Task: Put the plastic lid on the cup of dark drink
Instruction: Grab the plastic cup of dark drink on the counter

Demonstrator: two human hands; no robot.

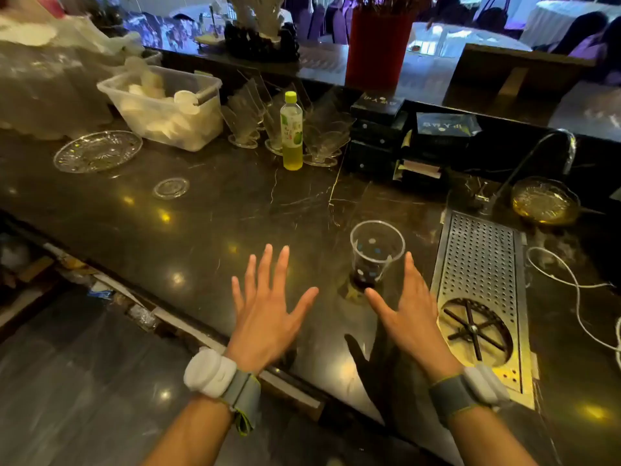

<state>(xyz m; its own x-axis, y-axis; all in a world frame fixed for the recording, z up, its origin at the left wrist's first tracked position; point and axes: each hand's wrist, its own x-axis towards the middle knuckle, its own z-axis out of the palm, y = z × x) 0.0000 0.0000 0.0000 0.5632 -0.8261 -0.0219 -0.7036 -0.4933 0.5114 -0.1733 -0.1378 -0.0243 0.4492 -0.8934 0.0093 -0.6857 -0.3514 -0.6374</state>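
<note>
A clear plastic cup (376, 253) stands upright on the dark counter (208, 230), with a little dark drink at its bottom and no lid on it. A clear round plastic lid (171, 188) lies flat on the counter far to the left of the cup. My left hand (265, 307) hovers flat with fingers spread, left of the cup and apart from it. My right hand (408, 307) is also spread, just in front of and right of the cup, its thumb near the cup's base. Both hands hold nothing.
A perforated metal drain tray (480, 274) with a rinser lies right of the cup. A green drink bottle (291, 132), clear stands, a glass plate (97, 151) and a plastic bin (161, 105) stand behind. A tap (537, 153), an amber glass bowl (544, 200) and a white cable (571, 284) are at right.
</note>
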